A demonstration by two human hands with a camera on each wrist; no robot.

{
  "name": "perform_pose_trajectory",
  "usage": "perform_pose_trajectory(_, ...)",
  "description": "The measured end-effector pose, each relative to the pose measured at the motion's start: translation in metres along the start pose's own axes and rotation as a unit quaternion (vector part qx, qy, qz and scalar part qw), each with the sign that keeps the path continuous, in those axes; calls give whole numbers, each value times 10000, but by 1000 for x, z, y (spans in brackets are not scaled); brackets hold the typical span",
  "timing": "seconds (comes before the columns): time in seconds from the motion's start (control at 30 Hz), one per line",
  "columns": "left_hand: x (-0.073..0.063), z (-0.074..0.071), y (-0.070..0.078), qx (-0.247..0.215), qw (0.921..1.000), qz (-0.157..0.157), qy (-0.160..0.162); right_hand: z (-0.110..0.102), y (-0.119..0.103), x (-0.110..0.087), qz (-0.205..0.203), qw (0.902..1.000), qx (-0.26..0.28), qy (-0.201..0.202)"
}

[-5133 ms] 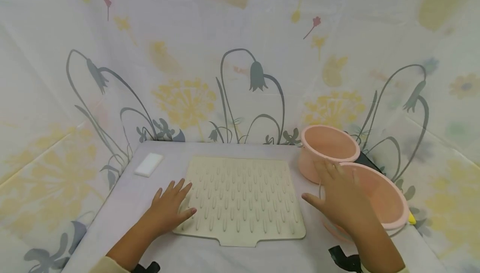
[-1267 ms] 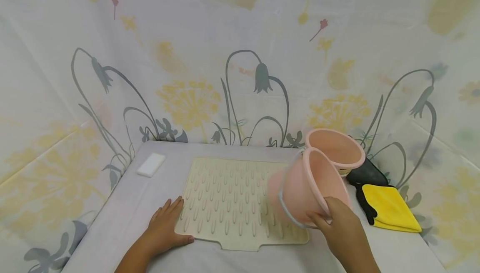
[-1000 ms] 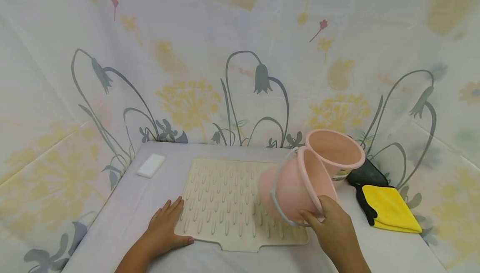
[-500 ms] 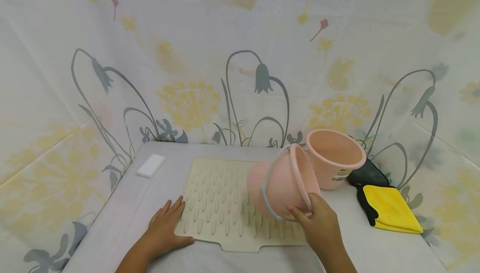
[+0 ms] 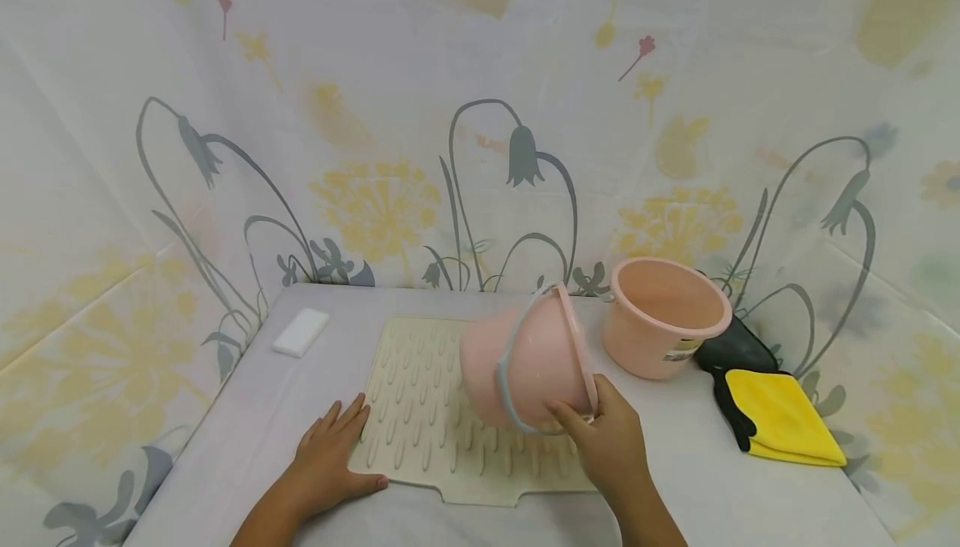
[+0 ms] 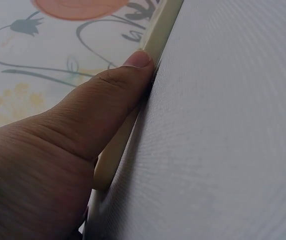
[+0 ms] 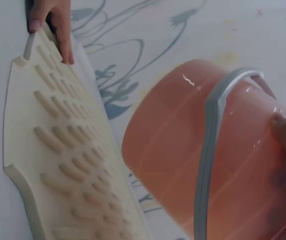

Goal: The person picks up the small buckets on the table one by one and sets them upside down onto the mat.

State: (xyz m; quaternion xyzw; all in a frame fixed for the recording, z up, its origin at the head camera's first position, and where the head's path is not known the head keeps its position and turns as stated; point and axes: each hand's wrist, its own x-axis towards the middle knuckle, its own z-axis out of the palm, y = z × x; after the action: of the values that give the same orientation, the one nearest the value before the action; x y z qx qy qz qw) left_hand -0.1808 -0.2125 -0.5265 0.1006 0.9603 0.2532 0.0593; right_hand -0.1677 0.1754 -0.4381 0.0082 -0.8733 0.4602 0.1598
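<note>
A pink bucket [image 5: 536,359] with a pale grey handle [image 7: 208,145] is tipped on its side over the right part of a cream board [image 5: 420,447] with raised oblong ridges. My right hand [image 5: 611,443] grips the bucket by its rim, thumb on the outer wall, the other fingers mostly hidden. The bucket's mouth points to the right and its base to the left. At the board's left front corner lies my left hand [image 5: 330,455], fingers straight along the side. In the left wrist view its thumb [image 6: 110,87] touches the board's front edge.
A second pink bucket [image 5: 637,351] stands upright at the back right. Beside it are a black object [image 5: 738,348] and a folded yellow cloth [image 5: 783,418] with black trim. A white block [image 5: 302,332] lies at the back left, with a flower-printed curtain [image 5: 480,222] behind the table.
My right hand, earlier open above the buckets, has taken the front bucket by its rim, tipped it and carried it left over the board. My left hand has settled at the board's corner.
</note>
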Motion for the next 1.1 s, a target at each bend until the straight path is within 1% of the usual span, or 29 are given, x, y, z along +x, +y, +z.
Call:
perform_pose_trajectory(0.17,0,0,0,27,10000,33,13,12,-6,1,103,9990,429,-70)
perform_pose_trajectory(0.33,0,1,0,51,10000,58,10,24,-11,-2,319,9965,749,-207)
perform_pose_trajectory(0.4,0,1,0,56,10000,61,11,29,-12,-2,359,9955,857,-176)
perform_pose_trajectory(0.5,0,0,1,46,9999,94,16,37,-13,-3,383,9921,1191,-53)
perform_pose_trajectory(0.6,0,-1,2,35,9999,122,-14,45,-12,-2,443,9860,1607,53)
perform_pose_trajectory(0.67,0,-3,2,11,9999,69,-85,51,-11,-2,524,9804,1901,49)
perform_pose_trajectory(0.83,2,-12,7,-167,9996,0,-214,59,-9,-2,797,9668,2426,73)
perform_pose_trajectory(0.97,7,-21,12,-329,9995,-26,-29,60,-9,-3,918,9586,2695,33)
perform_pose_trajectory(1.03,10,-24,17,-545,9984,-45,168,60,-10,-4,923,9559,2788,22)
perform_pose_trajectory(1.1,14,-27,23,-851,9956,-32,384,61,-10,-5,935,9556,2793,29)
